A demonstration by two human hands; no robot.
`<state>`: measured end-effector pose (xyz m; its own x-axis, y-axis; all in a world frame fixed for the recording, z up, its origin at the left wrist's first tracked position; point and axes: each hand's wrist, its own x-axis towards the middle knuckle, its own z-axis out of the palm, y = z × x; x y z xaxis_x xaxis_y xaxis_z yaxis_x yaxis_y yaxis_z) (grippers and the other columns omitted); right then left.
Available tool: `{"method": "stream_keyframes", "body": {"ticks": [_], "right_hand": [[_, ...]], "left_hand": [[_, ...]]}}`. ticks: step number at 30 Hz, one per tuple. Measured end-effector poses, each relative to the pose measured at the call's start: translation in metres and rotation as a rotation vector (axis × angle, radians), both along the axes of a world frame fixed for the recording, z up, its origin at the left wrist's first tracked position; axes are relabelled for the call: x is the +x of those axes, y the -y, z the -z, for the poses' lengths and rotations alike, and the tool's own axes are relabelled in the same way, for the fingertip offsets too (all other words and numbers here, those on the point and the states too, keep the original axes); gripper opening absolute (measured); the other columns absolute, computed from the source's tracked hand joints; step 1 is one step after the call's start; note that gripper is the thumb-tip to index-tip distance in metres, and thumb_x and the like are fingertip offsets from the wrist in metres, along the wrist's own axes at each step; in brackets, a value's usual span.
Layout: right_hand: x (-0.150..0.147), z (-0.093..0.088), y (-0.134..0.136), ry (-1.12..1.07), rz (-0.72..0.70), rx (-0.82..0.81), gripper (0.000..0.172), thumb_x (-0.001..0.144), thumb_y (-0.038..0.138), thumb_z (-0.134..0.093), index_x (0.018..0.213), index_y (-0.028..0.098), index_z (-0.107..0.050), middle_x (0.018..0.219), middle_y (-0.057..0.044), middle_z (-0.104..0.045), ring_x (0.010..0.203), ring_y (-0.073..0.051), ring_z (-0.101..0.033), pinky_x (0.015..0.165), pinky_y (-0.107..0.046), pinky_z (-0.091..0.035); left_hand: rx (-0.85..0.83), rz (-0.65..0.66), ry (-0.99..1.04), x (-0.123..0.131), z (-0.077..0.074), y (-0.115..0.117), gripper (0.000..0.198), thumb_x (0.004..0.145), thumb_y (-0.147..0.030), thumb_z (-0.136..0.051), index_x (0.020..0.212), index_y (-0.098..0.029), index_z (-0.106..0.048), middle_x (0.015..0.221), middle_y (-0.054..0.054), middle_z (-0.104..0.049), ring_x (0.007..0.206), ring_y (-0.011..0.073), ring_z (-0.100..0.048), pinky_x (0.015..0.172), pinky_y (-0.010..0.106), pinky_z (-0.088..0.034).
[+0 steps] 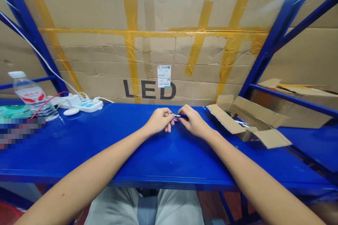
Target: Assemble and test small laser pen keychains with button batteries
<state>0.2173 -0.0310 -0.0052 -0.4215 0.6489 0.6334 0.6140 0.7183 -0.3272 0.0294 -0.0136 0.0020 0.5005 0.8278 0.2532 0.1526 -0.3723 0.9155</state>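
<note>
The left hand (160, 119) and right hand (192, 119) pinched a slim blue pen-like object (182, 116) between them (fingers partly hid it) over the blue table (169, 158), with an open carton (223, 119) at three o'clock, a power strip (91, 105) towards nine, and LED-printed cardboard (105, 59) at twelve.

The blue table (169, 158) carries a bottle (33, 95), a power strip (91, 105), an open box (273, 138) and, apparently, a green packet (16, 111).
</note>
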Motion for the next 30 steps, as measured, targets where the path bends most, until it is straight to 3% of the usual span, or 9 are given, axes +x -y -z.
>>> {"method": "stream_keyframes", "body": {"ticks": [8,12,17,22,26,30], "right_hand": [[-0.005,0.008,0.000,0.008,-0.057,0.018,0.020,0.095,0.018,-0.041,0.096,0.020,-0.061,0.090,-0.008,-0.056,0.082,-0.019,-0.055,0.076,-0.034,-0.045],[-0.006,0.010,0.001,-0.037,-0.057,0.010,0.017,0.091,0.013,-0.045,0.101,0.020,-0.057,0.094,-0.008,-0.055,0.086,-0.020,-0.054,0.078,-0.034,-0.046],[-0.004,0.005,0.004,-0.052,-0.060,0.041,0.018,0.084,0.004,-0.044,0.088,0.020,-0.049,0.088,-0.006,-0.052,0.081,-0.019,-0.051,0.073,-0.033,-0.044],[-0.007,0.001,0.008,-0.070,-0.104,0.082,0.013,0.088,0.010,-0.046,0.083,0.020,-0.051,0.081,-0.005,-0.053,0.076,-0.019,-0.051,0.070,-0.032,-0.042],[-0.009,-0.003,0.011,-0.108,-0.065,0.007,0.012,0.086,0.013,-0.051,0.076,0.020,-0.053,0.075,-0.004,-0.055,0.070,-0.017,-0.051,0.066,-0.031,-0.040],[-0.007,-0.005,0.010,-0.186,-0.060,-0.209,0.010,0.082,0.018,-0.055,0.073,0.018,-0.055,0.072,-0.003,-0.059,0.067,-0.016,-0.053,0.063,-0.029,-0.040]], "left_hand": [[-0.017,0.012,0.069,0.001,0.003,0.005,0.017,0.090,-0.020,-0.051,0.074,-0.014,-0.049,0.050,-0.003,-0.060,0.034,0.0079,-0.054,0.036,0.017,-0.041],[0.001,0.014,0.090,0.001,0.005,0.006,0.016,0.090,-0.023,-0.052,0.076,-0.015,-0.049,0.053,-0.002,-0.061,0.035,0.0090,-0.056,0.037,0.018,-0.043],[0.014,0.032,0.102,0.001,0.004,0.007,0.018,0.090,-0.024,-0.052,0.075,-0.014,-0.049,0.054,-0.002,-0.060,0.036,0.0097,-0.056,0.036,0.019,-0.043],[0.037,0.072,0.112,0.000,0.005,0.006,0.018,0.091,-0.027,-0.051,0.079,-0.014,-0.050,0.058,-0.001,-0.061,0.038,0.0105,-0.059,0.037,0.019,-0.044],[0.108,0.095,0.054,-0.002,0.005,0.009,0.021,0.092,-0.032,-0.050,0.080,-0.015,-0.050,0.056,-0.002,-0.059,0.039,0.0102,-0.059,0.039,0.019,-0.044],[0.189,0.093,-0.027,-0.002,0.005,0.011,0.019,0.093,-0.031,-0.047,0.080,-0.016,-0.049,0.057,-0.002,-0.059,0.040,0.0099,-0.058,0.039,0.018,-0.042]]}}
